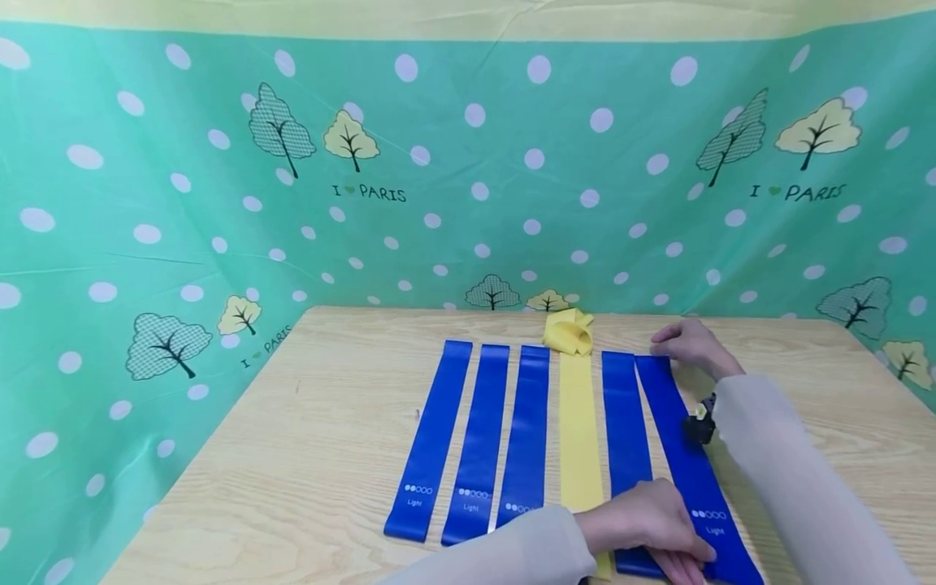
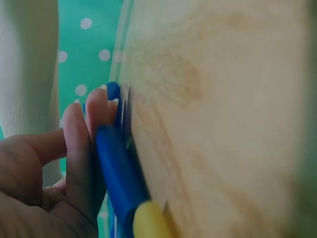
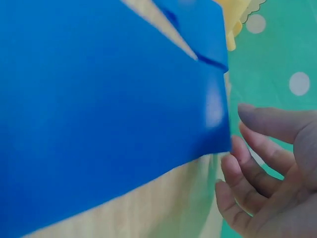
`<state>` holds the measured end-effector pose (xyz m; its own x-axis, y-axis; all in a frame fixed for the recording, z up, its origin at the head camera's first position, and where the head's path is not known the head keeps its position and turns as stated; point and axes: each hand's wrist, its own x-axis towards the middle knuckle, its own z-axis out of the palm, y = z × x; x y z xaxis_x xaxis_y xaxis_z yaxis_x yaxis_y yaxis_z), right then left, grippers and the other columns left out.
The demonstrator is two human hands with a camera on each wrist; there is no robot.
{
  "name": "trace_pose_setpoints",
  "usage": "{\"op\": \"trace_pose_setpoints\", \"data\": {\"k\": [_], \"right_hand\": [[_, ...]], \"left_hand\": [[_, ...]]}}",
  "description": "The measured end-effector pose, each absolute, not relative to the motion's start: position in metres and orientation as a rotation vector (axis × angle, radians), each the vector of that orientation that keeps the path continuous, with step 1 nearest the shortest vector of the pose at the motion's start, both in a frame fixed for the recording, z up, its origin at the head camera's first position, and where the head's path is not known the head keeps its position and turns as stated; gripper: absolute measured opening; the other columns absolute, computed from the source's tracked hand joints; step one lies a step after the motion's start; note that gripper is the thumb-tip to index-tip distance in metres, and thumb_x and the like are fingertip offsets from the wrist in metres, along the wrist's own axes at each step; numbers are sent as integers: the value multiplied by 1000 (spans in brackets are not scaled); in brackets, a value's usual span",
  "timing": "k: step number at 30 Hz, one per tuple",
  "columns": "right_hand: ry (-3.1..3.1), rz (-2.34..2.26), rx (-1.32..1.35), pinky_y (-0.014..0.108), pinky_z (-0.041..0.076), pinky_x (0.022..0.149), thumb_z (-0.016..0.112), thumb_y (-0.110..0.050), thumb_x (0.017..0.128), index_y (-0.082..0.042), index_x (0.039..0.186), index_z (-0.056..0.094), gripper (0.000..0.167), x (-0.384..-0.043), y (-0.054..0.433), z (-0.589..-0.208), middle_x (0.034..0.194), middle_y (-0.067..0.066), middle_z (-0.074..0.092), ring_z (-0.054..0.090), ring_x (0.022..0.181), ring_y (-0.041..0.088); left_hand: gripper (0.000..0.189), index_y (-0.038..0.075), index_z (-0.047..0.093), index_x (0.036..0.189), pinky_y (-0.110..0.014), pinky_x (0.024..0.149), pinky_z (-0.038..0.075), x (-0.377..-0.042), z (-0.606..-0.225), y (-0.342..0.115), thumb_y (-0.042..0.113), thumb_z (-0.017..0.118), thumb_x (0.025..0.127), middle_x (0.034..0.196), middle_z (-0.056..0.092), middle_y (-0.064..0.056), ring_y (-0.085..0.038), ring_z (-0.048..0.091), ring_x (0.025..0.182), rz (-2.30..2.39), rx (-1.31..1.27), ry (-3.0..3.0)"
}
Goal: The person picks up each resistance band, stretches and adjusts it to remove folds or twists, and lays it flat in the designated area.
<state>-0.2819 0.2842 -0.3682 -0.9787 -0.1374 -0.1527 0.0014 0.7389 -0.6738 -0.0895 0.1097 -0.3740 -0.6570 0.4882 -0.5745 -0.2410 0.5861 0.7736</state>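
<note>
Flat on the table lie several blue resistance bands marked "Light", side by side, with a yellow band (image 1: pixel 580 439) among them. The rightmost blue band (image 1: pixel 683 455) slants toward me, and its far end touches the neighbouring blue band (image 1: pixel 627 431). My left hand (image 1: pixel 647 520) is at its near end, fingers extended with the tips on its left edge; in the left wrist view they reach past a blue band's rounded end (image 2: pixel 119 173). My right hand (image 1: pixel 691 345) is beside the far end, thumb and fingers apart and loosely bent, holding nothing; the right wrist view shows this band's corner (image 3: pixel 218 134) by the fingertips.
Three more blue bands stand in a row on the left, the outermost blue band (image 1: pixel 431 439) tilted slightly. A crumpled yellow band part (image 1: pixel 569 331) sits at the table's back edge. Behind the wooden table (image 1: pixel 292 455) hangs a green dotted cloth (image 1: pixel 439 162).
</note>
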Motion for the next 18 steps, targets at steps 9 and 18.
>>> {"op": "trace_pose_setpoints", "data": {"k": [9,18], "right_hand": [[2767,-1125,-105,42,50,85,59,-16,92,9,120,55,38,-287,263,-359,119,28,55,54,104,36],[2769,-1130,-150,34,50,79,59,-15,91,8,117,58,35,-291,234,-360,114,26,59,58,99,32]], "left_hand": [[19,3,71,69,-29,52,57,-104,-369,103,12,68,86,58,68,-11,-32,71,68,1288,190,1947],[13,-1,67,76,-31,46,55,-139,-361,83,1,62,87,60,66,-14,-26,65,52,1447,172,2051]]}}
